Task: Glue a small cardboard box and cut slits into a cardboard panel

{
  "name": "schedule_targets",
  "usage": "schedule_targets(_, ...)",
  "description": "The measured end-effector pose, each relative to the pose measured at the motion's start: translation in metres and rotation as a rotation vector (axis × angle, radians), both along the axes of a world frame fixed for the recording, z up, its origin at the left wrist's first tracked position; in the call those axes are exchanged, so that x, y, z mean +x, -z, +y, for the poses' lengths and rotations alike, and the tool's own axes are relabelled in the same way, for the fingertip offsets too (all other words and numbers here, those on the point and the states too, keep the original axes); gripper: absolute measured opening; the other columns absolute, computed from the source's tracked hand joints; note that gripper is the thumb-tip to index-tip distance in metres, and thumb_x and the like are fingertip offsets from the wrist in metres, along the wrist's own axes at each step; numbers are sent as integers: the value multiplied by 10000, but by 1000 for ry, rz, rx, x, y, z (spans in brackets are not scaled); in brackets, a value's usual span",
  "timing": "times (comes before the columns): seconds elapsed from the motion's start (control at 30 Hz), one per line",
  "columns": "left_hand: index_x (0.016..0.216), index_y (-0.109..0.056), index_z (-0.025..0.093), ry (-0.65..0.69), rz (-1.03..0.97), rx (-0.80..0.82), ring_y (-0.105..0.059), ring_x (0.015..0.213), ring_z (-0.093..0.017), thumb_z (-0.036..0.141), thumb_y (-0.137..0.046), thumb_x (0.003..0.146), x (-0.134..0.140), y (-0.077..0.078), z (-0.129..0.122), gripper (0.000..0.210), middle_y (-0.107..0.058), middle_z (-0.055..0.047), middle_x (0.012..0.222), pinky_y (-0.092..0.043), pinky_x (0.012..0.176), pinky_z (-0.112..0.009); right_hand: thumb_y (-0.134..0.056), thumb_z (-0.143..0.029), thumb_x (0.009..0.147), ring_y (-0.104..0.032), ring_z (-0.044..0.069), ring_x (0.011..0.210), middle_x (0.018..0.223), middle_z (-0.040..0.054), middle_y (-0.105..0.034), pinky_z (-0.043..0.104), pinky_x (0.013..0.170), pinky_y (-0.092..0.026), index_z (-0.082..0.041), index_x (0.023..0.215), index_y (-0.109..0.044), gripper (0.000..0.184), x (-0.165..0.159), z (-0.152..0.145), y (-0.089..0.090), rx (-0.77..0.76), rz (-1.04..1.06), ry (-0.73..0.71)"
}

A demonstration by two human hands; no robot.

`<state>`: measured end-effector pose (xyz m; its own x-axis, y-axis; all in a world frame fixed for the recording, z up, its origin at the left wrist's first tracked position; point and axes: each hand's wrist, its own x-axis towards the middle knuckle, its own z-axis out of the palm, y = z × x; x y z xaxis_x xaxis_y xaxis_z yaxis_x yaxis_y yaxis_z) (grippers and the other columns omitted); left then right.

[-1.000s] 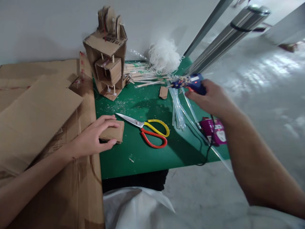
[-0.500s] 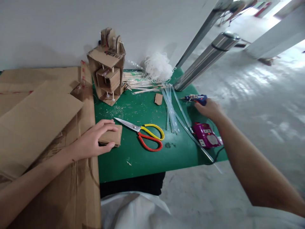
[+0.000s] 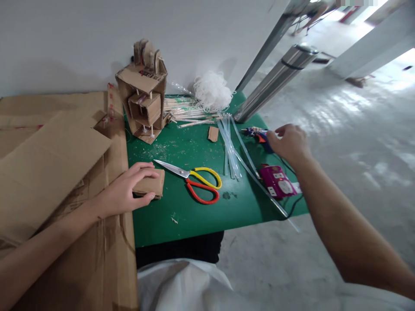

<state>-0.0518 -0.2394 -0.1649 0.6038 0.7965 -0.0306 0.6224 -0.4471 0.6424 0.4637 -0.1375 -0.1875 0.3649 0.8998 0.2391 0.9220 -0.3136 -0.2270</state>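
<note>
My left hand (image 3: 129,185) rests over a small stack of cardboard pieces (image 3: 152,185), fingers on top and thumb along the near side, gripping it against the green table. On the right, my right hand (image 3: 290,144) is beside a blue hot glue gun (image 3: 264,137) lying on the table. Its fingers are apart from the handle, and the thumb is close to the gun's back end. Between the hands lie scissors (image 3: 191,173) with one yellow and one red handle, their tip pointing at the cardboard stack.
A cardboard model (image 3: 144,95) stands at the back. Wooden sticks (image 3: 191,113), white rubber bands (image 3: 214,91) and clear glue sticks (image 3: 231,149) lie right of it. A purple power socket (image 3: 277,181) sits near the right edge. Large cardboard sheets (image 3: 48,164) cover the left; a metal post (image 3: 275,84) rises behind.
My right hand has let go of the glue gun, which now lies on the table, and its fingers have lifted and opened. My left hand stays on the cardboard stack.
</note>
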Motion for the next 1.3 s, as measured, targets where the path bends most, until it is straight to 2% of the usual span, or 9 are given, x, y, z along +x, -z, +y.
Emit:
schedule_targets(0.1, 1351, -570, 259, -3, 4, -15, -531, 1419, -309, 417, -625, 941, 1, -3, 0, 443, -490, -114, 1523, -418, 1221, -483, -595, -316, 908, -416, 217, 776, 746, 57, -521, 400, 778, -278, -254, 682, -442, 280, -33, -9, -18, 46, 4, -124)
schedule_targets(0.17, 1351, -565, 259, 0, 1, -20, -523, 1428, -307, 427, -622, 945, 2, -4, 0, 444, -486, -115, 1524, -417, 1222, -479, -542, -366, 940, -366, 190, 671, 601, 2, -391, 384, 730, -270, -257, 604, -375, 391, -63, -18, -26, 66, 20, -209)
schedule_targets(0.23, 1355, -560, 258, 2, 0, -24, -515, 1437, -303, 429, -618, 951, 2, -4, 0, 443, -479, -115, 1531, -414, 1225, -472, -514, -375, 936, -305, 161, 602, 554, -20, -302, 363, 665, -248, -258, 562, -299, 447, -99, -26, -29, 132, 98, -370)
schedule_targets(0.3, 1353, -560, 256, 3, -2, -28, -513, 1439, -302, 422, -619, 953, 2, -4, 0, 436, -473, -117, 1534, -415, 1224, -468, -512, -415, 928, -250, 142, 568, 530, -34, -218, 348, 625, -231, -254, 543, -238, 499, -136, -33, -28, 131, 183, -498)
schedule_targets(0.43, 1364, -549, 276, 2, 1, -30, -503, 1450, -307, 413, -631, 953, 1, -2, -1, 441, -468, -112, 1537, -421, 1218, -468, -448, -459, 957, -245, 131, 545, 513, -26, -281, 326, 564, -216, -239, 567, -224, 500, -201, -34, -12, 71, 314, -642)
schedule_targets(0.53, 1360, -549, 290, -3, 1, -41, -500, 1452, -302, 413, -638, 953, 0, -1, -1, 435, -466, -101, 1538, -428, 1214, -463, -436, -432, 973, -282, 126, 535, 519, -16, -351, 323, 559, -210, -234, 573, -244, 486, -231, -32, 3, 18, 353, -734)
schedule_targets(0.7, 1370, -550, 302, -10, 0, -48, -482, 1464, -308, 407, -646, 948, 1, -1, -2, 445, -462, -92, 1549, -421, 1222, -468, -449, -412, 977, -345, 132, 537, 535, 4, -441, 317, 566, -219, -225, 568, -306, 472, -241, -36, 27, -89, 292, -794)
schedule_targets(0.83, 1364, -561, 297, -7, -4, -41, -481, 1466, -305, 405, -648, 946, 1, 0, -1, 440, -469, -89, 1542, -417, 1228, -462, -444, -418, 983, -359, 138, 544, 554, 15, -478, 317, 570, -207, -221, 566, -359, 470, -238, -39, 36, -142, 239, -822)
schedule_targets(1.3, 1356, -562, 280, -8, -6, -49, -478, 1466, -309, 413, -644, 949, 3, -1, -1, 437, -466, -98, 1540, -414, 1230, -468, -446, -419, 977, -365, 140, 559, 564, 13, -467, 311, 576, -211, -221, 579, -355, 454, -239, -39, 33, -170, 252, -819)
